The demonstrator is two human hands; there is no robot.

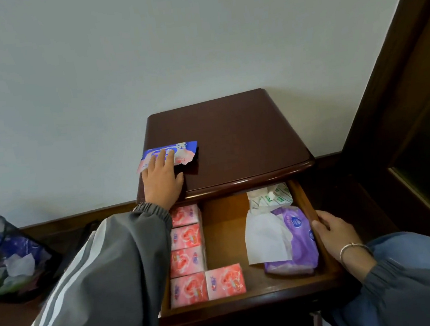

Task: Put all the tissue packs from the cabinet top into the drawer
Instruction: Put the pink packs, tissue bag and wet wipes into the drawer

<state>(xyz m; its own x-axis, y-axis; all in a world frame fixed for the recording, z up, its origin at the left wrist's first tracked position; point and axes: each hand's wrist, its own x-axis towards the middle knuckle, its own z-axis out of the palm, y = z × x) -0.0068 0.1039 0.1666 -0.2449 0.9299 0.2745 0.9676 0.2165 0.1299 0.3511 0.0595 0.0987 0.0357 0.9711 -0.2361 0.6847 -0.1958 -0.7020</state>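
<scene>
A torn blue and pink wrapper (183,153) lies flat at the left edge of the dark wooden cabinet top (235,139). My left hand (161,181) rests on it, fingers spread over its near half. Below, the drawer (224,231) stands pulled out. Several pink tissue packs (188,257) line its left side, and one more pink pack (225,281) sits beside the front one. My right hand (336,237) grips the drawer's right wall.
In the drawer's right half lie a purple wipes pack (296,242), a loose white tissue (264,237) and a green and white packet (271,196). A black mesh bin (7,258) with rubbish stands at the left. A dark wooden frame (401,88) rises on the right.
</scene>
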